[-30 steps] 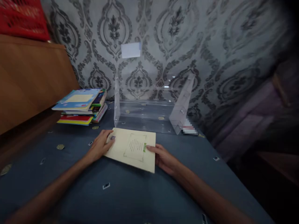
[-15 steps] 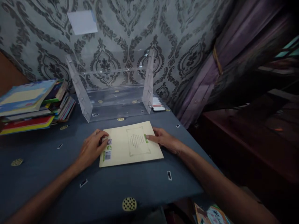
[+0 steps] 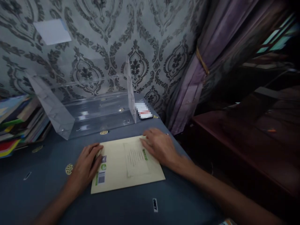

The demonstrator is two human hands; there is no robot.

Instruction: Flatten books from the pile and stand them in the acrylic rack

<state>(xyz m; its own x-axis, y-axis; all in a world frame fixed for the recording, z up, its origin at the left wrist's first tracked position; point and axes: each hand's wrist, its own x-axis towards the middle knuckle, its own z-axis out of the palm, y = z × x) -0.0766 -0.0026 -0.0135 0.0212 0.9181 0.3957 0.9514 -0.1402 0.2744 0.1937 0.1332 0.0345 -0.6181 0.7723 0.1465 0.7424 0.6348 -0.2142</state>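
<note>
A thin cream-coloured book (image 3: 114, 165) lies flat on the blue tablecloth, with a barcode at its left end and a framed block of print towards the right. My left hand (image 3: 85, 165) grips its left edge, thumb and forefinger over the cover. Over the upper right corner is my right hand (image 3: 161, 147), somewhat blurred, its thumb and fingers apart above the cover. Behind the book stands a clear acrylic rack (image 3: 100, 115) with transparent side panels.
Stacked books (image 3: 21, 122) stand at the left. A phone (image 3: 144, 111), its screen pixelated, lies right of the rack. Patterned wallpaper with a white card (image 3: 52, 31) rises behind; a tied purple curtain (image 3: 187, 97) hangs beyond the table's right edge.
The view has swung right, so rack and stacked books sit further left. My right hand has shifted from the book's right edge to its upper right corner. The left stays at the left edge.
</note>
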